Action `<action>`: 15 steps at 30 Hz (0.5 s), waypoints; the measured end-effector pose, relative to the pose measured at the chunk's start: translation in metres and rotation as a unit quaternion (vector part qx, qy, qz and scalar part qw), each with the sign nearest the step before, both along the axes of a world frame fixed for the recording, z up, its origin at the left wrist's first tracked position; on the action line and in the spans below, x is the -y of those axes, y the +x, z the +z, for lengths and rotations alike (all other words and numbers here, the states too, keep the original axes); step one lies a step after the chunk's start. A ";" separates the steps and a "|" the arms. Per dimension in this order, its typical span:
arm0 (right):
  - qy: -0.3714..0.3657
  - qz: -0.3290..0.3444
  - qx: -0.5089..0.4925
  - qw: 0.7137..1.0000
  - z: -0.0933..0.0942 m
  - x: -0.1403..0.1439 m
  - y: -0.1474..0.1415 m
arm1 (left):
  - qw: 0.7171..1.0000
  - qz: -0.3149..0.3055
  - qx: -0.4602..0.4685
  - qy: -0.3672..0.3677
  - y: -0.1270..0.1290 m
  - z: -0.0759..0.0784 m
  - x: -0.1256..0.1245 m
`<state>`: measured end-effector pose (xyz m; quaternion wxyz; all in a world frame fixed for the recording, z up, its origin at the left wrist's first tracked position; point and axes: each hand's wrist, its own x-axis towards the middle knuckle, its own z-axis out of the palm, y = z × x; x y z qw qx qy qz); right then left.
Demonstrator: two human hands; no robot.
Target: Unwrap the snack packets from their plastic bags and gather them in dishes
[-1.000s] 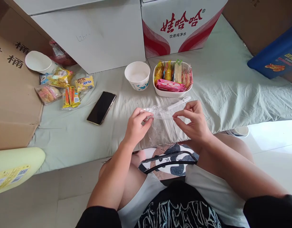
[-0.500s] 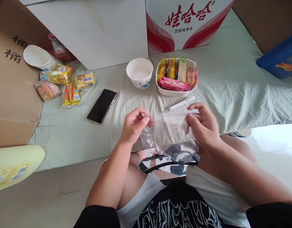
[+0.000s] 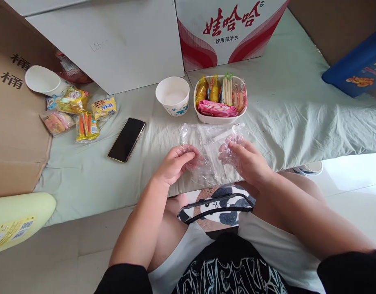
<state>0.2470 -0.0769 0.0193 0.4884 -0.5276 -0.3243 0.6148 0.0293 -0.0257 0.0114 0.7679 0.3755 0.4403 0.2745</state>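
Observation:
A clear plastic bag (image 3: 210, 157) is stretched between my two hands, above the front edge of the cloth. My left hand (image 3: 178, 162) holds its left side, with the fingers curled and partly behind or inside the film. On the right side, my right hand (image 3: 247, 157) is closed on the film, its fingertips covered by the crinkled plastic. A white utility knife (image 3: 229, 132) lies beyond the bag and shows partly through it. Just behind sits a white tub (image 3: 218, 120) packed with wrapped snacks and a pink wafer packet (image 3: 216, 108).
An open white paper bowl (image 3: 172, 96) stands left of the tub. A phone (image 3: 126, 139) lies to its left, near several snack packets (image 3: 74, 100) and a tipped paper bowl (image 3: 42, 79). Boxes (image 3: 139, 41) stand behind. A blue container (image 3: 356, 67) is at right.
Both hands have moved the bag slightly; its top edge now spreads farther forward, over the knife. The film now covers the fingers more. The whole view has shifted a little.

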 end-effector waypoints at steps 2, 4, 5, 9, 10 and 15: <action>0.008 0.055 0.043 0.998 0.000 -0.001 0.001 | 0.999 0.042 -0.022 0.009 0.001 0.000 -0.001; 0.012 0.101 0.077 0.992 0.000 0.000 0.002 | 0.997 0.052 -0.045 0.019 -0.001 0.001 -0.002; 0.010 0.116 0.086 0.989 0.000 0.000 0.003 | 0.997 0.050 -0.053 0.025 -0.002 0.002 -0.003; 0.024 0.095 0.069 0.993 0.000 0.001 0.006 | 0.996 0.067 -0.018 0.057 -0.009 0.004 -0.001; 0.034 0.078 0.058 0.995 0.001 0.001 0.007 | 0.995 0.078 -0.003 0.062 -0.010 0.004 0.000; 0.094 -0.035 0.045 0.994 0.004 -0.002 0.014 | 0.993 0.087 0.049 0.063 -0.017 0.007 0.000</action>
